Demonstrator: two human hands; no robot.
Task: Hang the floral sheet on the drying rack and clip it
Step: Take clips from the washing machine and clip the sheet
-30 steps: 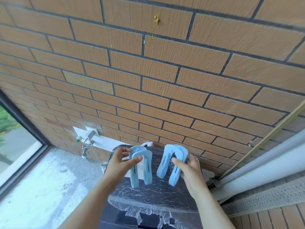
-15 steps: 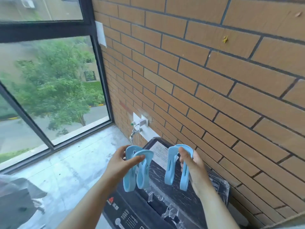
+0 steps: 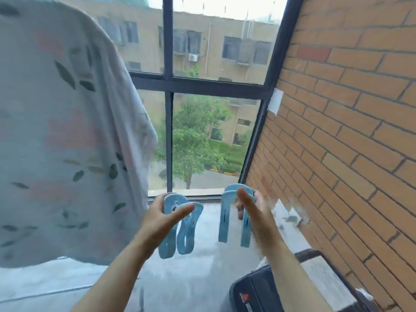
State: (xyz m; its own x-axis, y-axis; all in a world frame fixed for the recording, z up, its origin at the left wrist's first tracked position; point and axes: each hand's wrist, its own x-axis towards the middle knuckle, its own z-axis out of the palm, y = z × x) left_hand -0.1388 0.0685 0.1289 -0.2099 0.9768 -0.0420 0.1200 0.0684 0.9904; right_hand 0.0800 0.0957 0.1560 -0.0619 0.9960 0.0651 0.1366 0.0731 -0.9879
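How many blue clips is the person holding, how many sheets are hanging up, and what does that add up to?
Blue clips: 2, the left clip in the left hand and the right clip in the right hand
Floral sheets: 1, the sheet hanging at the left
Total: 3

The floral sheet [image 3: 56, 131] is cut off left and blurred.

Both my arms reach forward; left grip [image 3: 165, 218] and right grip [image 3: 252, 210] each closed round something, thumbs up.
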